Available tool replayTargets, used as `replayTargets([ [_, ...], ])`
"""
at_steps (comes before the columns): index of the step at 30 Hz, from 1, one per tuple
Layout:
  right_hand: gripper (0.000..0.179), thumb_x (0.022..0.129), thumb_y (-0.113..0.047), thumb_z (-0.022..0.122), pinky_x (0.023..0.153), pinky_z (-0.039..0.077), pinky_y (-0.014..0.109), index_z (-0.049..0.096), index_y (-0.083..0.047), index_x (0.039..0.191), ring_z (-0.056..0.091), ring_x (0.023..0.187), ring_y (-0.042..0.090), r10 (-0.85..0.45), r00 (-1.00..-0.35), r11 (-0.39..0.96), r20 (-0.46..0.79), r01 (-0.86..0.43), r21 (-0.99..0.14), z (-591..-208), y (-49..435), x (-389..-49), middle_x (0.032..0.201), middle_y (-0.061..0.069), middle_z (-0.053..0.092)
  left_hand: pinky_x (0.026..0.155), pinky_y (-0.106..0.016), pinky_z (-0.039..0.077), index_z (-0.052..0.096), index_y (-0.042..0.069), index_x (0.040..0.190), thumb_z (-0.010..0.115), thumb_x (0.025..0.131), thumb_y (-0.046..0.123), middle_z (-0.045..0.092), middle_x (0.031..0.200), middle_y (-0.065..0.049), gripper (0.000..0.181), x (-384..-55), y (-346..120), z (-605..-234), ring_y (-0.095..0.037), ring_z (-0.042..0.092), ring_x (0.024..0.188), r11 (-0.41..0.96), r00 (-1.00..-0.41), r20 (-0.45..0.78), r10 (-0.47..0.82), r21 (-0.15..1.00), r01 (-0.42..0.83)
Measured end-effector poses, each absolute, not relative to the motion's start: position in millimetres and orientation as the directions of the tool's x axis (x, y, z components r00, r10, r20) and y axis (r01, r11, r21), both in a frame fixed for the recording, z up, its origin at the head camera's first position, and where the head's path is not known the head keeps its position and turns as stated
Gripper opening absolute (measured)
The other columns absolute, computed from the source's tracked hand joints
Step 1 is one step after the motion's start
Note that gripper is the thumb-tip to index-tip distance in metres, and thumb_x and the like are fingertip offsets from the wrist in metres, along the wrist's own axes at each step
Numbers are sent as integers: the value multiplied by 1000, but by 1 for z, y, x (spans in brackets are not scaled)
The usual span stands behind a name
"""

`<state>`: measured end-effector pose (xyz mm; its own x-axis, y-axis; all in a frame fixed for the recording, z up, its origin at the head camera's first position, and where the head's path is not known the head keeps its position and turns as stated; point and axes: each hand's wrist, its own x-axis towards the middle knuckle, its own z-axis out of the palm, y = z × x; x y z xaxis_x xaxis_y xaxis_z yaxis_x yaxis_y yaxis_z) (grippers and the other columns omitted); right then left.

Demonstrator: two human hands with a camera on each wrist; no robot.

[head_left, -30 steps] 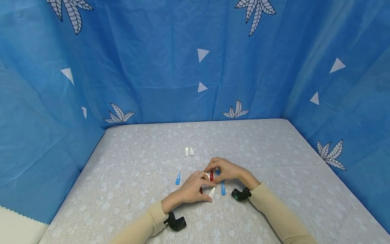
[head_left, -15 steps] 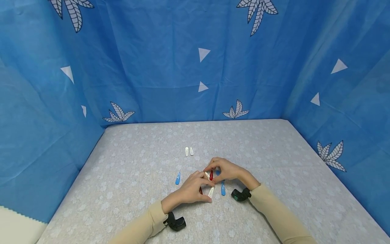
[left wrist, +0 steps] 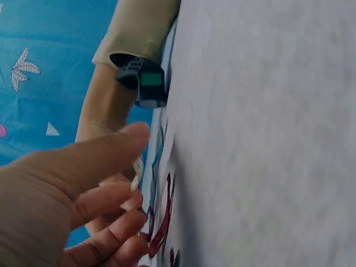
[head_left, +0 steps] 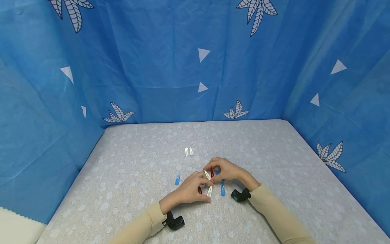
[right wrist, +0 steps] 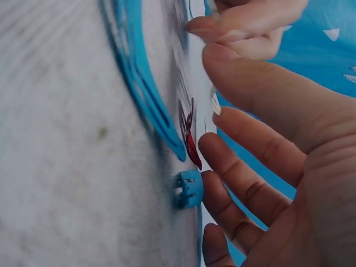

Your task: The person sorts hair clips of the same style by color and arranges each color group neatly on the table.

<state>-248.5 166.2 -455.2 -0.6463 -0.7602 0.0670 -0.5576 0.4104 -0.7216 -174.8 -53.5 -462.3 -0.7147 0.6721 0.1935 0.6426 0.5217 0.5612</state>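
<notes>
The right hand [head_left: 226, 168] pinches a white clip [head_left: 207, 175] just left of the far red clip [head_left: 212, 173], the left hand [head_left: 190, 189] pinches a second white clip [head_left: 209, 191] nearer the person than that red clip, and a blue clip [head_left: 177, 179] lies well left of it.

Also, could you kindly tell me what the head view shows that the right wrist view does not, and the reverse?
Only the head view shows the left sleeve, the right sleeve and two pale clips side by side beyond the left hand.

Only the right wrist view shows slots in a small blue piece near the right hand, and a dark spot on the tablecloth.

Both show parts of the two hands, a pale clip at the right hand's fingers, a red clip and the blue curtain.
</notes>
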Motion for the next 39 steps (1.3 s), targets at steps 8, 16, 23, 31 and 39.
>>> replayTargets([
  [8,48,79,-30,82,92,50,39,69,-11,121,61,102,18,-717,-690,444,100,-563,-697,-452,168,-253,110,-1,68,80,-28,46,72,13,117,84,77,27,63,106,-2,44,-180,-64,-443,-20,54,97,525,-739,184,648,595,608],
  [16,47,79,-19,82,95,48,52,68,-6,122,62,105,28,-679,-727,460,102,-529,-713,-437,167,-266,111,4,68,80,-36,46,70,7,117,83,78,23,63,105,-9,43,-208,-74,-428,-26,56,99,543,-790,196,581,630,555],
  [23,45,79,-15,81,94,44,58,68,-9,122,60,107,33,-655,-744,478,134,-545,-689,-423,160,-282,111,6,68,79,-38,45,70,7,117,84,77,22,62,106,-15,44,-238,-77,-421,-33,56,99,561,-833,246,495,641,523],
  [31,48,80,-18,81,94,43,57,66,-6,124,59,108,31,-603,-785,522,139,-521,-675,-420,153,-302,117,8,67,87,-47,45,70,8,119,84,77,21,60,113,-15,46,-268,-80,-428,-35,54,107,600,-892,243,382,669,439],
  [39,50,80,-15,80,96,42,59,64,-1,126,58,111,32,-556,-826,541,95,-446,-713,-421,144,-314,120,12,67,95,-51,45,69,4,120,84,77,22,57,121,-15,50,-283,-84,-439,-35,51,115,618,-914,232,334,678,398],
])
